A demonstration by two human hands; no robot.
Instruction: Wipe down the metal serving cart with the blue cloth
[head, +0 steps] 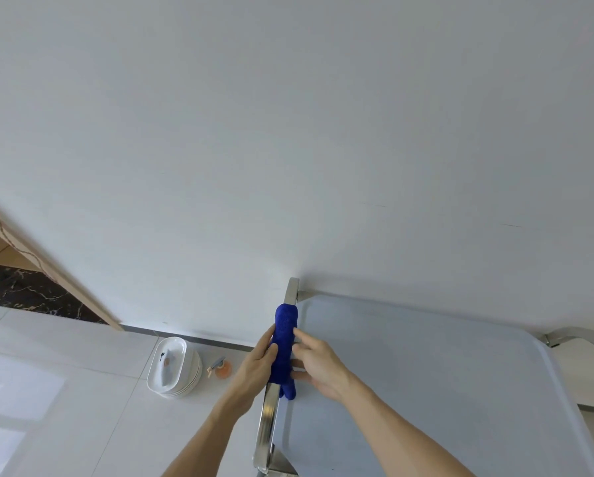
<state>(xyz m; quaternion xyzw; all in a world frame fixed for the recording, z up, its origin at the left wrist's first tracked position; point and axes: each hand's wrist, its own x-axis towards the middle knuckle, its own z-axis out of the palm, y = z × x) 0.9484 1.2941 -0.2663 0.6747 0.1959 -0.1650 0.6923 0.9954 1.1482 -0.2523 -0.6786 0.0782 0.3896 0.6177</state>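
The metal serving cart [426, 390] fills the lower right, its flat top shelf pale and its left side rail [267, 418] shiny steel. The blue cloth [285, 342] is draped lengthwise over that rail, about midway along it. My left hand [259, 359] presses the cloth from the outer side, thumb on top. My right hand [318, 361] touches it from the shelf side with straight fingers. Together the two hands sandwich the cloth against the rail.
A white wall stands right behind the cart. On the tiled floor to the left sit a stack of white dishes [173, 368] and a small orange pump bottle [221, 368]. The cart's curved handle [588, 342] rises at the right. A wooden door frame [47, 266] is at far left.
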